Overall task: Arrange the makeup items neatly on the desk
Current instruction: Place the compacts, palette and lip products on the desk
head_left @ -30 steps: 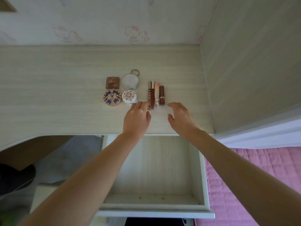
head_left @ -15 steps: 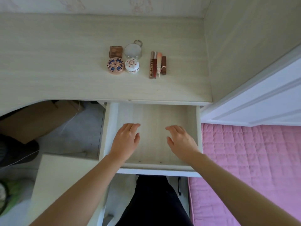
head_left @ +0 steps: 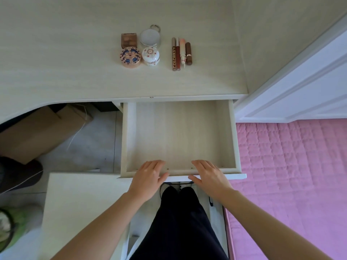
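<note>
Cardboard box point(head_left: 39, 134) on the floor under the table point(head_left: 56, 59), far left. On the table: square brown compact point(head_left: 128, 40) with round patterned compact point(head_left: 130, 57) just near of it; right of those a round mirror point(head_left: 150, 36) with ring, white floral jar point(head_left: 151, 55) just near of it. Further right, four tubes point(head_left: 181, 53) lie side by side in a row. Drawer point(head_left: 131, 139) pulled out below. Left hand point(head_left: 148, 178) and right hand point(head_left: 207, 177) rest flat on its near front edge, fingers straight, holding nothing. Pink quilt point(head_left: 293, 166) at right.
</note>
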A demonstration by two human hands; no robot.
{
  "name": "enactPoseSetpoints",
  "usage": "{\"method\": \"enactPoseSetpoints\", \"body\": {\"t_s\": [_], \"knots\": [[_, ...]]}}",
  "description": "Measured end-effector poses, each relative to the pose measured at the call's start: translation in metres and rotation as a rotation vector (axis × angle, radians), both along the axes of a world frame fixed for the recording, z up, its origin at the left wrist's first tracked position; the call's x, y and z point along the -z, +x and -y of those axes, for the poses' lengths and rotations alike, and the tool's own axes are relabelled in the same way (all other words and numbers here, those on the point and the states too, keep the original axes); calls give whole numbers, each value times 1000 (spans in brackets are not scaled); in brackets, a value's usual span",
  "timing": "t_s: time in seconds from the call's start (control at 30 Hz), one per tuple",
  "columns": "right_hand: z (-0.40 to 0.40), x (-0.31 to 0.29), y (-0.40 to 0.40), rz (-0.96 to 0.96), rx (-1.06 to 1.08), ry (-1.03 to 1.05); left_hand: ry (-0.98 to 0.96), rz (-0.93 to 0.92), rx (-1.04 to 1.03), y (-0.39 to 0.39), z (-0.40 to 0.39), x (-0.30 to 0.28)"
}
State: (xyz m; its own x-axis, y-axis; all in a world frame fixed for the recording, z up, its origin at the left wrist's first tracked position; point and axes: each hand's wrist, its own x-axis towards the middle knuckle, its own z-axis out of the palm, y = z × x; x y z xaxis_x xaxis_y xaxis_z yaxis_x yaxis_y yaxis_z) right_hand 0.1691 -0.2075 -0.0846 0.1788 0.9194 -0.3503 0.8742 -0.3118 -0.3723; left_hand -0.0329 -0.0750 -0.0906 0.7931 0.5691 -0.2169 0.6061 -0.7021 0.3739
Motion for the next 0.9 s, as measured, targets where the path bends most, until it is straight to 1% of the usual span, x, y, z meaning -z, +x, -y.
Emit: {"method": "enactPoseSetpoints", "body": {"t_s": [0.13,0.27,0.43,0.73,0.9], "knots": [[7,8,-4,63,-62,-78,78,-118,111,-9,7,6],[10,15,-5,111,-109,-179,117,-108,116,-9,6,11],[7,16,2,129,-114,-236,181,-101,160,-10,3,14],[6,14,5,181,-170,-241,292,-98,261,-14,-3,21],[-2,9,10,216,-195,-214,326,-78,274,-13,-15,20]]}}
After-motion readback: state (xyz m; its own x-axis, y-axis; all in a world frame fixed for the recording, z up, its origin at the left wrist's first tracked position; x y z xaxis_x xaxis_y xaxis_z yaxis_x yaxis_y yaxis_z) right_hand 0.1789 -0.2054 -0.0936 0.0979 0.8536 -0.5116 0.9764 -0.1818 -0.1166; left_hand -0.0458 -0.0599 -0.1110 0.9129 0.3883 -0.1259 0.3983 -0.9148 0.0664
